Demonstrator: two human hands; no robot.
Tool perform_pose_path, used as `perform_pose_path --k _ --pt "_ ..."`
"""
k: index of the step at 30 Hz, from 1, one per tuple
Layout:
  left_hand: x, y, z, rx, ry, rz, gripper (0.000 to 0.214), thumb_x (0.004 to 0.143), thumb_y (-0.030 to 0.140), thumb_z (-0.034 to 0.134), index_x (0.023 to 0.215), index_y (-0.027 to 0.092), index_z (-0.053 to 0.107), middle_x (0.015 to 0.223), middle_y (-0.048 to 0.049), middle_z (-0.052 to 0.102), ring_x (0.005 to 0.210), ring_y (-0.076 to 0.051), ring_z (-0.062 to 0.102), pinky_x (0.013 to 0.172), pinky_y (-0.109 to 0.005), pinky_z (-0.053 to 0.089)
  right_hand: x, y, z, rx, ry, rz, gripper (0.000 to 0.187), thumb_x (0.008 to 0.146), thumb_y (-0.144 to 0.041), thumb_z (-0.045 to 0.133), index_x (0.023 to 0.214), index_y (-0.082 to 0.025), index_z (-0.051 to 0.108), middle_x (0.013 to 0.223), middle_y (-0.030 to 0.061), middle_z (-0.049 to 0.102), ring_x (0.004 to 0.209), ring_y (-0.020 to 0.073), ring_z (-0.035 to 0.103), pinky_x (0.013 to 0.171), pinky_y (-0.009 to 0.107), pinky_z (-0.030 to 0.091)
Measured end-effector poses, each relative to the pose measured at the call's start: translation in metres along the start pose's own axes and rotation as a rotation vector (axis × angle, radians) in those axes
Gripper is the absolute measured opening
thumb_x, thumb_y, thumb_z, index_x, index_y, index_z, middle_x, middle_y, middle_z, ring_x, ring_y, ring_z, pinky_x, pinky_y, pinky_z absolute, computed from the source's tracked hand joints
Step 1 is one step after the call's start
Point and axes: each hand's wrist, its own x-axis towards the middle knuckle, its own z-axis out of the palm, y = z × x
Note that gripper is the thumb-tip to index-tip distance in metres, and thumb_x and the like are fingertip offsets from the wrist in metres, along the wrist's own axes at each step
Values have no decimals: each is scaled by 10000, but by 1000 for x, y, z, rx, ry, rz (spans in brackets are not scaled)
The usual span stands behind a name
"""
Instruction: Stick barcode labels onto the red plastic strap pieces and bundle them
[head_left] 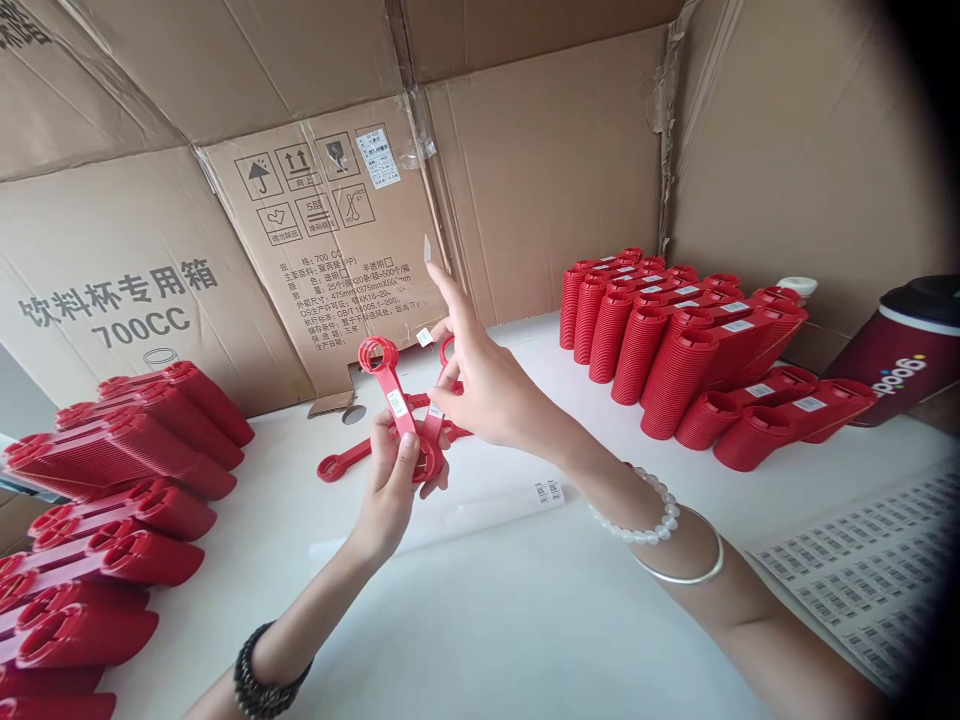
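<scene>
My left hand (391, 490) is closed around red plastic two-ring cup carriers (388, 382), thumb on the strip, with a small white barcode label on the upper one. My right hand (487, 385) is beside it, index finger raised with a small whitish label (427, 248) at its tip. Its other fingers curl at the far end of a second labelled red strip (435, 412), whose ring they partly hide. Another small white label (424, 337) shows by those fingers. Behind my hands, a loose red carrier (341, 464) lies on the table, partly covered.
Stacked red carriers (161, 440) line the left side. More labelled stacks (679, 345) stand at right, near a dark red cup (892, 350). Barcode label sheets (862, 570) lie at lower right. A clear backing strip (480, 520) rests on the white table. Cardboard boxes (547, 180) wall the back.
</scene>
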Motion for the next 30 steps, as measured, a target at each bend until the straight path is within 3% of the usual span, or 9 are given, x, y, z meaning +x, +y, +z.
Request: perform_pose_path --k 7,14,20,26,28,30 --pt "0 -1 -1 20 7 4 208 960 433 380 1085 269 353 884 15 535 524 -67 472 475 -219 354 2 -2 1 -13 13 13 958 753 -45 511 1474 -406 -8 1288 91 437 934 223 605 631 342 559" --pt "0 -1 -1 34 -5 16 205 966 427 368 1093 268 344 881 16 535 528 -67 485 476 -222 344 3 2 3 -10 -10 48 944 749 -52 516 1464 -427 26 1298 96 427 695 165 611 511 342 541" --pt "1 -1 -2 38 -9 19 212 966 421 375 1108 268 339 876 15 543 540 -72 499 480 -222 347 4 6 3 -24 14 -7 902 754 -48 513 1450 -430 85 1281 83 440 804 183 610 538 314 541" --pt "-1 2 -2 21 15 28 202 966 415 383 1113 280 351 858 24 544 521 -63 474 481 -219 350 1 2 11 -238 34 -57 850 775 -36 466 1458 -392 109 1293 77 448 794 189 612 651 374 554" --pt "-3 4 -2 20 48 29 204 967 417 381 1119 283 359 831 28 539 519 -64 472 481 -216 346 1 -1 15 -386 58 -115 812 795 -19 438 1464 -365 135 1377 89 395 909 227 615 788 431 533" --pt "-4 6 -2 16 72 24 207 969 421 377 1122 282 371 835 25 539 516 -61 467 480 -215 337 2 -3 16 -511 113 -195 763 832 -40 441 1463 -364 159 1477 80 286 1147 295 531 927 491 460"
